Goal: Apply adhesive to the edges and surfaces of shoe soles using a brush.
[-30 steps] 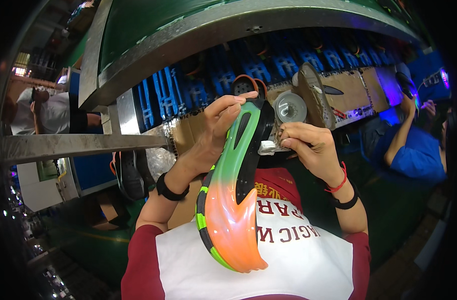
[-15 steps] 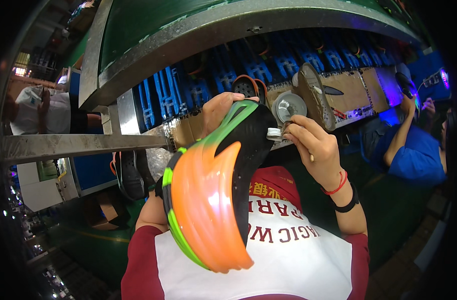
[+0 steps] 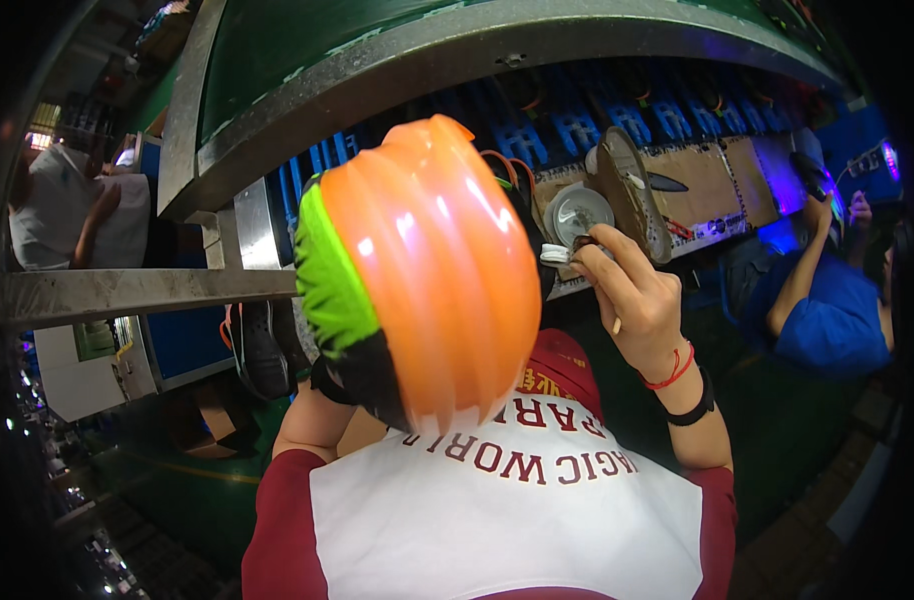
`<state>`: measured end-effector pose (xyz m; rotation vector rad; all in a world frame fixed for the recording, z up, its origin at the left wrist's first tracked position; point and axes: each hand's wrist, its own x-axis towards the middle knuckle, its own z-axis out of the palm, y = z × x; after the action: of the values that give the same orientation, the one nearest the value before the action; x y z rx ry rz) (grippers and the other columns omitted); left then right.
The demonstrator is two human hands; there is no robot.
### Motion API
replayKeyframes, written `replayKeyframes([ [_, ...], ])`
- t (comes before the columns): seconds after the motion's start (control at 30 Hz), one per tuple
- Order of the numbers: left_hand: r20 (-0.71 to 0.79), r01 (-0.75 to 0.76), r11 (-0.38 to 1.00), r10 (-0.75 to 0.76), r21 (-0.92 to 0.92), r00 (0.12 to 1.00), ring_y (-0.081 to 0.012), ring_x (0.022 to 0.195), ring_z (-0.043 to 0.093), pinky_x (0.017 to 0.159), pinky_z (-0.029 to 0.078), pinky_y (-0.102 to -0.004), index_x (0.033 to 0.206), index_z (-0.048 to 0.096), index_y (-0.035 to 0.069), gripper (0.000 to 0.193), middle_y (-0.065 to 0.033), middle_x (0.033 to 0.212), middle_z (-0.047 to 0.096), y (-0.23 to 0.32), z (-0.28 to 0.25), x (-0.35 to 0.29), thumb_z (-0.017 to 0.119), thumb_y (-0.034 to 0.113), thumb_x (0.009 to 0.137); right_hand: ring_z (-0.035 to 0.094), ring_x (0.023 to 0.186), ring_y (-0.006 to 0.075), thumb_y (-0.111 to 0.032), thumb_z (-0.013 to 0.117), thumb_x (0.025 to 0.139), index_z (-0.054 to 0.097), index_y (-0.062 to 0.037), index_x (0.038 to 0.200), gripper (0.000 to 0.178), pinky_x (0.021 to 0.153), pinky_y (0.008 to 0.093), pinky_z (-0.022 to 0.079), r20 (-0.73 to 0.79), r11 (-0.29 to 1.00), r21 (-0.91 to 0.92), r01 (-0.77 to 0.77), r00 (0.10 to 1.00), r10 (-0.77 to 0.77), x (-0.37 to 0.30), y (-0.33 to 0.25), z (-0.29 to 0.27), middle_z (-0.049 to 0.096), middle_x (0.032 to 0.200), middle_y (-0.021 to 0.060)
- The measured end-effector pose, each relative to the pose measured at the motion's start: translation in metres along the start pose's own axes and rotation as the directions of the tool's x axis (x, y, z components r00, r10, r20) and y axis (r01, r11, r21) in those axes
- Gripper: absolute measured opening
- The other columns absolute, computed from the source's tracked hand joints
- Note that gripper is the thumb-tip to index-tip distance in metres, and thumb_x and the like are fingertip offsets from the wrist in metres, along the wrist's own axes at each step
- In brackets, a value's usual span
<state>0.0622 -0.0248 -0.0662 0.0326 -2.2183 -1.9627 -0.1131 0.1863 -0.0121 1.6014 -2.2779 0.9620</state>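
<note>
A shoe (image 3: 447,270) with a thick, ridged, glossy orange sole hangs close in front of me, smeared slightly by motion. Bright green and black fabric shows along its left side. My left forearm (image 3: 312,420) runs up behind the shoe; it bears the shoe, though the hand itself is hidden. Just right of the shoe, my right hand (image 3: 632,295) pinches a small brush (image 3: 555,255) with white bristles and a pale wooden handle end showing below the fingers. The bristles are close to the shoe's edge; whether they touch it cannot be told.
A pale bowl (image 3: 580,210) stands on the cardboard-covered bench (image 3: 712,170), beside a long, worn, tan shoe-shaped piece (image 3: 632,190). Blue racks (image 3: 577,120) line the back under a metal rail (image 3: 507,40). A dark shoe (image 3: 257,350) is at left. People sit on both sides.
The shoe has turned and risen, so its orange sole faces me and covers my left hand. My right hand with the brush has barely moved.
</note>
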Motion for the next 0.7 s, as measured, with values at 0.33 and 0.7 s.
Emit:
replayKeyframes([
  [0.33, 0.094, 0.218, 0.964, -0.234, 0.154, 0.968, -0.0243, 0.097, 0.06, 0.09, 0.046, -0.0358, 0.121, 0.043, -0.001, 0.065, -0.0168, 0.103, 0.061, -0.001, 0.014, 0.019, 0.077, 0.017, 0.068, 0.06, 0.056, 0.0225, 0.0, 0.068, 0.071, 0.062, -0.0019, 0.087, 0.017, 0.046, 0.0271, 0.046, -0.083, 0.999, 0.051, -0.017, 0.996, 0.021, 0.004, 0.007, 0.0, 0.062, 0.093, 0.0122],
  [0.7, -0.059, 0.04, 0.983, -0.03, 0.177, 0.998, -0.0211, 0.11, 0.05, 0.094, 0.042, -0.0308, 0.126, 0.032, 0.0, 0.089, -0.0123, 0.122, 0.045, 0.025, 0.01, 0.035, 0.086, 0.014, 0.057, 0.046, 0.051, 0.0034, -0.008, 0.057, 0.088, 0.057, 0.0012, 0.091, 0.01, 0.045, 0.0173, 0.034, 0.039, 0.407, 0.787, -0.464, 0.695, 0.718, -0.028, 0.066, 0.073, 0.056, 0.074, 0.0013],
])
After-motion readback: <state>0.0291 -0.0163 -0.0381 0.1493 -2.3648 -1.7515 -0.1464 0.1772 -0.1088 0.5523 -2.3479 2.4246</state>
